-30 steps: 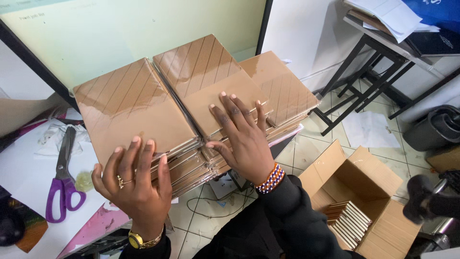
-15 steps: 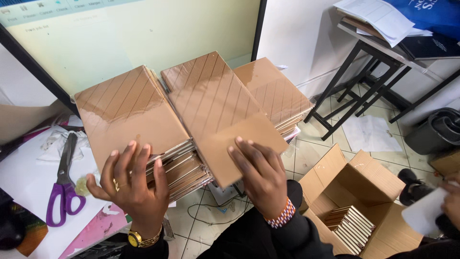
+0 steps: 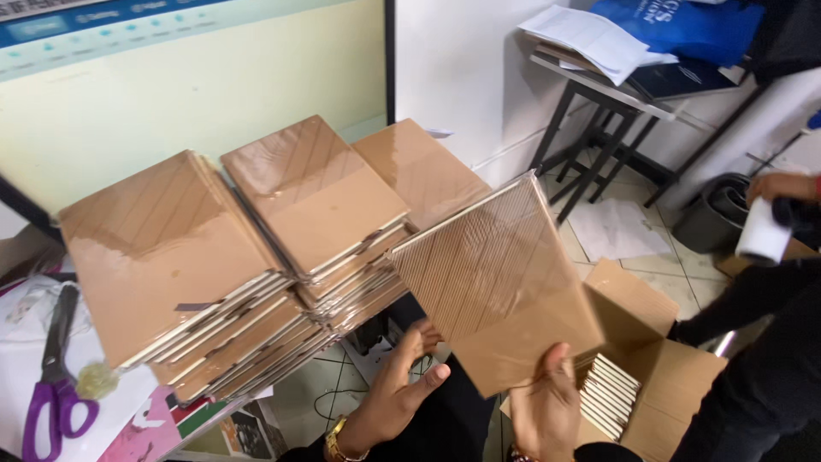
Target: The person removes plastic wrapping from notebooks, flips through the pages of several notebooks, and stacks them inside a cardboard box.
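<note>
held packet: a flat brown shrink-wrapped packet (image 3: 500,287) with diagonal stripes, tilted, gripped at its lower edge by the right hand (image 3: 547,411) — the left hand (image 3: 398,389) is open just beside its lower left corner.
stacks: three piles of the same glossy brown wrapped packets — left stack (image 3: 162,248), middle stack (image 3: 312,192), far stack (image 3: 419,167) — side by side on the table edge.
carton: open brown cardboard box (image 3: 676,376) on the floor, below the held packet, with pale packets (image 3: 607,393) stood on edge inside.
screen: large pale yellow-green display (image 3: 188,94) with a blue strip along its top, behind the stacks.
</note>
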